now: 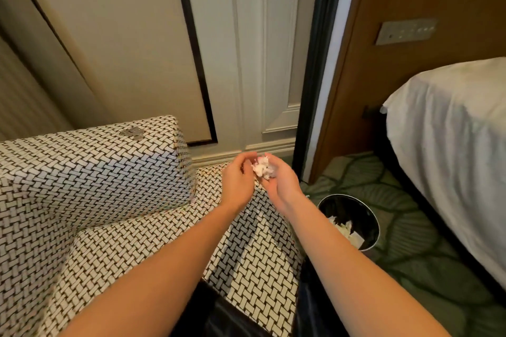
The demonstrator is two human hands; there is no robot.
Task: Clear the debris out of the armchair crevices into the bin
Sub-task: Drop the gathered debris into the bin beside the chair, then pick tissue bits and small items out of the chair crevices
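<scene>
One woven-pattern armchair point(109, 186) fills the left, and a white bed point(451, 145) stands on the right. Between them sits a black bin point(375, 230) holding white scraps. Over the seat's edge the right hand point(282, 183) cups a crumpled white wad point(262, 168), fingers curled round it. The left hand point(236, 178) curls just beside the wad; whether they touch is unclear.

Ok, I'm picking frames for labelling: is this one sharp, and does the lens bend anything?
Head view: the left hand, right hand and white wad are slightly blurred; the armchair weave and bin read clearly; the wide lens bows the door frame; soft light, no glare.
</scene>
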